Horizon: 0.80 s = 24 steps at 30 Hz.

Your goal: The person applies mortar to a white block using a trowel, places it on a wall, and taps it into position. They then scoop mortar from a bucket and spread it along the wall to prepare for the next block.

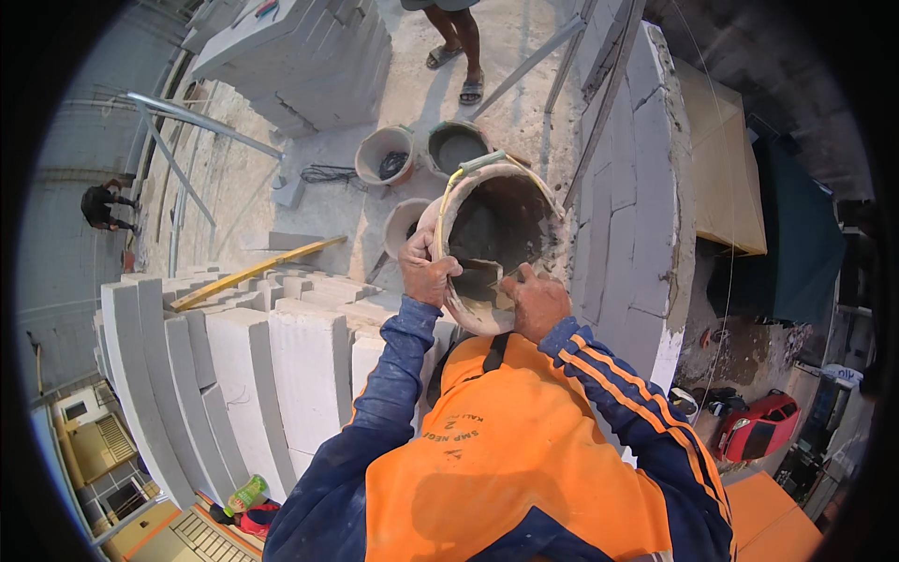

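Note:
A mortar-smeared bucket (459, 201) with a wire handle and pale grip is tilted toward me, its dark inside showing. My left hand (428, 269) is closed over its left rim, thumb on the inner side. At the near side of the mouth, my right hand (537, 302) is curled closed. Beside its fingers, inside the bucket, lies a flat, grey-brown blade like a trowel's (479, 279). The handle is hidden by the right fist. Wet grey mortar coats the bucket's inner wall.
Upright white blocks (304, 375) stand at left, with a yellow level (257, 272) across them. Beyond are a bucket with dark cord (384, 155), another bucket (457, 147) and a person's legs (459, 42). A block wall (623, 206) and metal braces edge the right, above a drop.

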### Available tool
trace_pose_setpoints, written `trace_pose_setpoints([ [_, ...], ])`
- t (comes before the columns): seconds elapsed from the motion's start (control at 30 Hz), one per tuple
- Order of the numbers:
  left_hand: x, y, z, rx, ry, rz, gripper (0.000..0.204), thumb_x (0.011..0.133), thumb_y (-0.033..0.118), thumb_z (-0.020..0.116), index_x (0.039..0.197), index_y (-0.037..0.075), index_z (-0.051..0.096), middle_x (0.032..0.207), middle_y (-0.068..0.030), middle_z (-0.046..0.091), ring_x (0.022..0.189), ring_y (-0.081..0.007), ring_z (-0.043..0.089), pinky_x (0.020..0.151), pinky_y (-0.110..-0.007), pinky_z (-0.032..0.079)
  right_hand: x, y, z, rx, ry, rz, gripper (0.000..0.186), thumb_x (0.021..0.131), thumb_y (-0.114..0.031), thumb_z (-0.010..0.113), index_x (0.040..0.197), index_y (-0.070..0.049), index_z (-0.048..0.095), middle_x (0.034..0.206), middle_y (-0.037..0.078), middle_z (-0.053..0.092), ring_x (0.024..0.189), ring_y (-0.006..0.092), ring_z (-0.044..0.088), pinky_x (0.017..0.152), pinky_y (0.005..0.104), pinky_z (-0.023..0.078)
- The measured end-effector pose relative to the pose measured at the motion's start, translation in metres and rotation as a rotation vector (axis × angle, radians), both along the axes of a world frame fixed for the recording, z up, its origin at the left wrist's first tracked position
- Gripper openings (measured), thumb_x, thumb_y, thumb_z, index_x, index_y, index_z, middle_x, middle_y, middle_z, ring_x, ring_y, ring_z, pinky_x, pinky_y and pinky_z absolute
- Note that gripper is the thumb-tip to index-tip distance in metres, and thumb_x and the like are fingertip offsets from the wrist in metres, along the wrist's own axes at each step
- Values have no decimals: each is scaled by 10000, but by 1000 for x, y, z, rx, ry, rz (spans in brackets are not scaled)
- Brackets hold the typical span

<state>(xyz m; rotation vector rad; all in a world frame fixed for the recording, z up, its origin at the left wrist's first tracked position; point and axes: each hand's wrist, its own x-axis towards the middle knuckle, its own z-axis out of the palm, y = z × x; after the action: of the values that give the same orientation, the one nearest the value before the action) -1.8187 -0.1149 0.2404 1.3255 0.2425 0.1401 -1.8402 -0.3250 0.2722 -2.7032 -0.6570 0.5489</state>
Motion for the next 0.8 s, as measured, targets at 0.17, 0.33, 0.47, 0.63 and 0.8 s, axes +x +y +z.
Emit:
trace_pose_setpoints([
  [0.17, 8, 39, -2, 172, -21, -50, 210, 542, -58, 637, 657, 60, 507, 894, -46, 635, 712, -95, 547, 625, -238, 469, 41, 36, -8, -67, -382, -137, 410, 710, -68, 690, 1105, -181, 688, 1150, 131, 583, 970, 359, 638, 798, 449, 538],
  [0.33, 24, 75, 13, 282, -137, 78, 188, 574, -38, 622, 634, 56, 471, 754, -41, 626, 736, -96, 563, 771, -273, 496, 48, 61, 8, -88, -208, 37, 537, 739, -40, 654, 1248, -209, 630, 1158, 126, 587, 943, 352, 638, 773, 464, 535],
  [0.47, 28, 91, 44, 504, -291, 86, 207, 593, -25, 595, 617, 65, 410, 706, -67, 617, 792, -180, 648, 1107, -453, 343, 107, 100, 14, -88, -414, -39, 470, 749, -64, 663, 1214, -133, 635, 1123, 143, 589, 925, 342, 649, 769, 451, 544],
  [0.63, 50, 104, 77, 544, -373, 4, 241, 584, -21, 590, 642, 63, 371, 1012, -187, 727, 1098, -295, 676, 1191, -523, 252, 133, 115, -1, -37, -271, 165, 301, 768, -122, 642, 1059, -52, 672, 1087, 197, 618, 850, 379, 670, 735, 470, 545],
  [0.8, 82, 134, 70, 448, -370, -98, 240, 572, -11, 635, 629, 65, 415, 948, -144, 716, 836, -188, 633, 1142, -458, 336, 148, 112, -49, 363, 302, 191, 404, 756, -150, 688, 1137, -15, 701, 1064, 264, 687, 949, 414, 677, 827, 443, 548],
])
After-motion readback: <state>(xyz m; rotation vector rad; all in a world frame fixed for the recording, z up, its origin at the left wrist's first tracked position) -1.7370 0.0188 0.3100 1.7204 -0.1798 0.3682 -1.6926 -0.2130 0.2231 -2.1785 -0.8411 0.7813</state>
